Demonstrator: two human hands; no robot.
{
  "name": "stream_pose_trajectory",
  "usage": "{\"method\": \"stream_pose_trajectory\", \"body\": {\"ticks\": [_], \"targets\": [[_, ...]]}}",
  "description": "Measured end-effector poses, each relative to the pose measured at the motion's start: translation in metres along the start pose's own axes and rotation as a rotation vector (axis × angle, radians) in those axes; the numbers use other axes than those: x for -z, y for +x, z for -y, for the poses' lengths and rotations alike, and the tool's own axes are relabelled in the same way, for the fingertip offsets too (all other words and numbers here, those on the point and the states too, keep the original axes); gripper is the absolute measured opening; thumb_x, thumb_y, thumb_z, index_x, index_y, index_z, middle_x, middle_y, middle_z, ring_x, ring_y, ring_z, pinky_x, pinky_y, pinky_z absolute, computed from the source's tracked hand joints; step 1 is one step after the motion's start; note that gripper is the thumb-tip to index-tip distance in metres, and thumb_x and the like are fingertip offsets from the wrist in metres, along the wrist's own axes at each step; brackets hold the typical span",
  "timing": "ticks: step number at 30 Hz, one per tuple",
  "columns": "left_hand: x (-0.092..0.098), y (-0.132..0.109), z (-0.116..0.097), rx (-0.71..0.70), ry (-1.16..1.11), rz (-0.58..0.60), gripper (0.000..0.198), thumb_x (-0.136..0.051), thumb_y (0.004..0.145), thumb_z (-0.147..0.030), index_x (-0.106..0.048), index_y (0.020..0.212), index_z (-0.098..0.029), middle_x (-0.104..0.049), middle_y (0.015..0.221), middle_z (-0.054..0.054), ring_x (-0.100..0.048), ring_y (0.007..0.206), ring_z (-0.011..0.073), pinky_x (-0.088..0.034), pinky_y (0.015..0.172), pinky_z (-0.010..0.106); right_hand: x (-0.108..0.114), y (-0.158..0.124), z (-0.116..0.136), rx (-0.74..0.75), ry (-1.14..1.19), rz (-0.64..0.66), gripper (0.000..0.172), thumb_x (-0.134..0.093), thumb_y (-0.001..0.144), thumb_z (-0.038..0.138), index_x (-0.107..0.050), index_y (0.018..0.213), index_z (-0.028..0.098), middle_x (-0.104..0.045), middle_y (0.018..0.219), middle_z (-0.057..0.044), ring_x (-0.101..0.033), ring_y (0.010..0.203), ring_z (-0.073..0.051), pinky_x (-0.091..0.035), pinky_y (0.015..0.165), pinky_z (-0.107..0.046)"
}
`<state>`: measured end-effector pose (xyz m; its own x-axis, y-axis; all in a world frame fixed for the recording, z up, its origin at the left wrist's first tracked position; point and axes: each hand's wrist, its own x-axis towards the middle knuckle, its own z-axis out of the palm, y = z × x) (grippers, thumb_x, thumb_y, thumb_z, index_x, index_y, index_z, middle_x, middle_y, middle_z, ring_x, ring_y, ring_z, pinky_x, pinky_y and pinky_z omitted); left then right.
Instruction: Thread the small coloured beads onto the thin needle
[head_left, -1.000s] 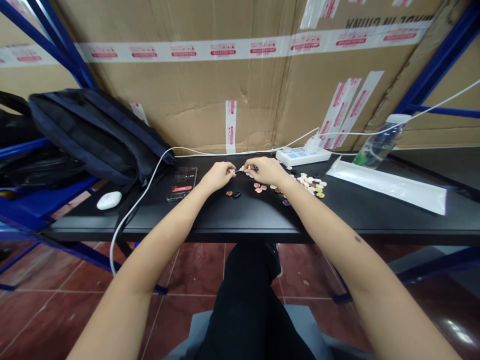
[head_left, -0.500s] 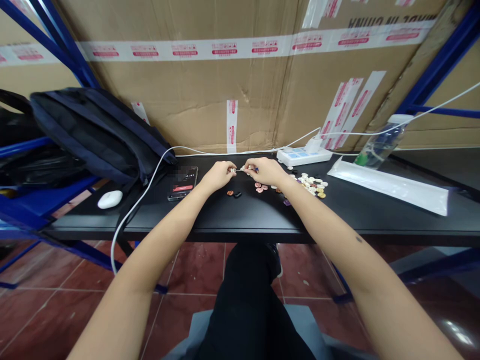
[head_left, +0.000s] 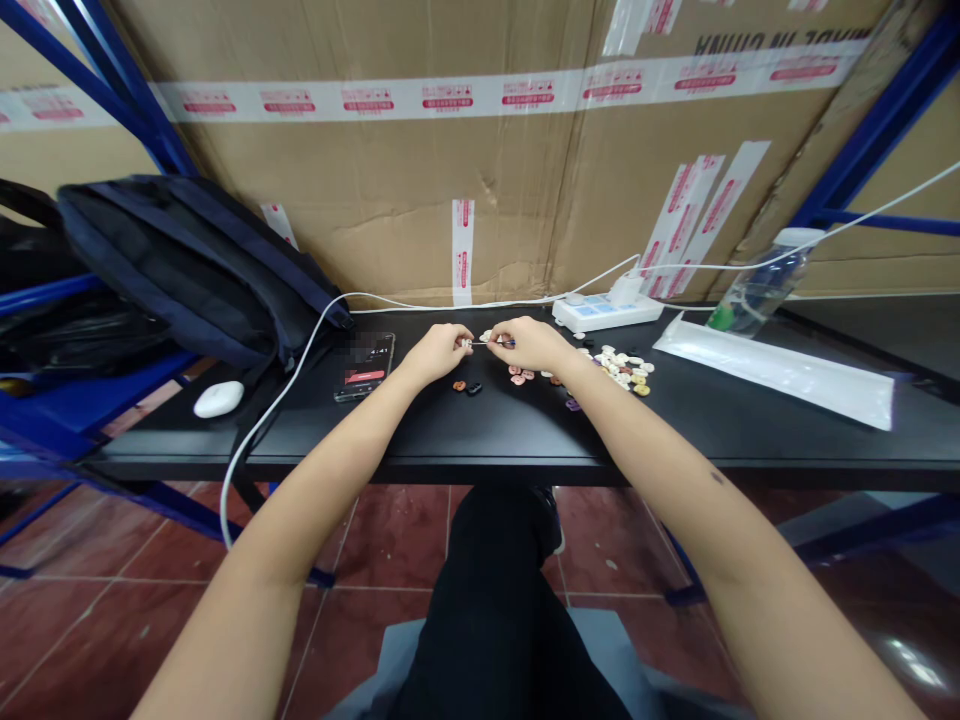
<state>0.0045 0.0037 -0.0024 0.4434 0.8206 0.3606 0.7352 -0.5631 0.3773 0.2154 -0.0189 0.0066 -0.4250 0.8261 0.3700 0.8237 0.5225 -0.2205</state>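
Above the black table (head_left: 502, 435), my left hand (head_left: 439, 352) is closed in a pinch on a small whitish button-like piece (head_left: 466, 344). My right hand (head_left: 529, 343) also pinches, its fingertips around a thin pale stick-like thing (head_left: 481, 343) that points at the piece in the left hand. A bit of dark blue shows at the right fingertips; whether it belongs to the stick I cannot tell. Just in front of the hands lie an orange-brown piece (head_left: 459, 385) and a black piece (head_left: 474, 388). Several pink pieces (head_left: 517, 376) lie below the right hand.
A pile of white and yellow pieces (head_left: 619, 365) lies beside the right forearm. Behind are a power strip (head_left: 606, 314) and white cable (head_left: 296, 375). A phone (head_left: 365, 368), white case (head_left: 218, 399) and backpack (head_left: 195, 260) are left; a plastic sleeve (head_left: 772, 372) and bottle (head_left: 765, 285) right.
Both hands stay almost where they were, still pinching. The whole view has shifted very slightly. No piece on the table has visibly moved.
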Motion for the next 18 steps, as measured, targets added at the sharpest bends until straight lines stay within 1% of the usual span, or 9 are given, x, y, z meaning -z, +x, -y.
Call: {"method": "stream_pose_trajectory", "body": {"ticks": [3, 6, 8, 11, 13, 15, 18], "targets": [[0.0008, 0.0, 0.0006, 0.002, -0.014, -0.009, 0.023, -0.07, 0.088, -0.012, -0.077, 0.11, -0.011, -0.078, 0.096, 0.011, -0.071, 0.086, 0.0201, -0.055, 0.087, 0.031, 0.001, 0.0, 0.003, 0.03, -0.102, -0.054, 0.024, -0.057, 0.095, 0.032, -0.077, 0.104, 0.022, -0.078, 0.104, -0.006, -0.07, 0.09, -0.023, -0.044, 0.072, -0.031], [0.0014, 0.0001, 0.0005, 0.011, -0.019, -0.02, 0.023, -0.07, 0.087, -0.011, -0.077, 0.11, -0.013, -0.078, 0.097, 0.01, -0.071, 0.086, 0.0192, -0.055, 0.088, 0.031, 0.0021, 0.0001, 0.0057, 0.051, -0.132, -0.067, 0.024, -0.056, 0.096, 0.029, -0.077, 0.106, 0.023, -0.078, 0.11, -0.007, -0.069, 0.095, -0.023, -0.044, 0.076, -0.031], [0.0017, 0.0, 0.0001, 0.012, -0.02, -0.022, 0.023, -0.07, 0.087, -0.011, -0.076, 0.11, -0.012, -0.078, 0.098, 0.01, -0.071, 0.086, 0.019, -0.055, 0.089, 0.031, 0.0028, 0.0, 0.0067, 0.038, -0.119, -0.055, 0.023, -0.057, 0.096, 0.03, -0.077, 0.104, 0.022, -0.078, 0.105, -0.007, -0.069, 0.091, -0.023, -0.044, 0.074, -0.031], [0.0022, -0.0006, -0.0011, 0.007, -0.013, -0.015, 0.024, -0.069, 0.088, -0.012, -0.077, 0.111, -0.01, -0.078, 0.098, 0.012, -0.071, 0.087, 0.0203, -0.055, 0.09, 0.032, 0.0038, -0.0007, 0.0075, -0.009, -0.034, 0.009, 0.024, -0.055, 0.097, 0.032, -0.076, 0.101, 0.022, -0.077, 0.083, -0.006, -0.068, 0.075, -0.021, -0.043, 0.067, -0.029], [0.0024, -0.0009, -0.0017, 0.006, -0.008, -0.007, 0.024, -0.07, 0.088, -0.012, -0.077, 0.111, -0.011, -0.078, 0.098, 0.012, -0.071, 0.088, 0.0206, -0.055, 0.089, 0.032, 0.0048, -0.0016, 0.0081, -0.036, 0.026, 0.052, 0.024, -0.055, 0.097, 0.032, -0.076, 0.101, 0.021, -0.074, 0.074, -0.004, -0.066, 0.067, -0.019, -0.042, 0.066, -0.029], [0.0021, -0.0008, -0.0017, 0.009, -0.003, 0.0, 0.024, -0.07, 0.088, -0.012, -0.077, 0.111, -0.012, -0.078, 0.098, 0.011, -0.072, 0.088, 0.0204, -0.055, 0.089, 0.031, 0.006, -0.0024, 0.0091, -0.051, 0.042, 0.065, 0.024, -0.055, 0.097, 0.032, -0.076, 0.1, 0.02, -0.073, 0.072, -0.004, -0.066, 0.065, -0.018, -0.043, 0.067, -0.029], [0.0011, -0.0001, -0.0002, 0.011, 0.001, 0.0, 0.024, -0.07, 0.088, -0.011, -0.077, 0.111, -0.012, -0.079, 0.097, 0.011, -0.072, 0.087, 0.0203, -0.055, 0.087, 0.031, 0.0066, -0.0027, 0.01, -0.051, 0.006, 0.045, 0.024, -0.054, 0.095, 0.03, -0.076, 0.099, 0.021, -0.075, 0.078, -0.005, -0.066, 0.069, -0.018, -0.042, 0.067, -0.028]]}}
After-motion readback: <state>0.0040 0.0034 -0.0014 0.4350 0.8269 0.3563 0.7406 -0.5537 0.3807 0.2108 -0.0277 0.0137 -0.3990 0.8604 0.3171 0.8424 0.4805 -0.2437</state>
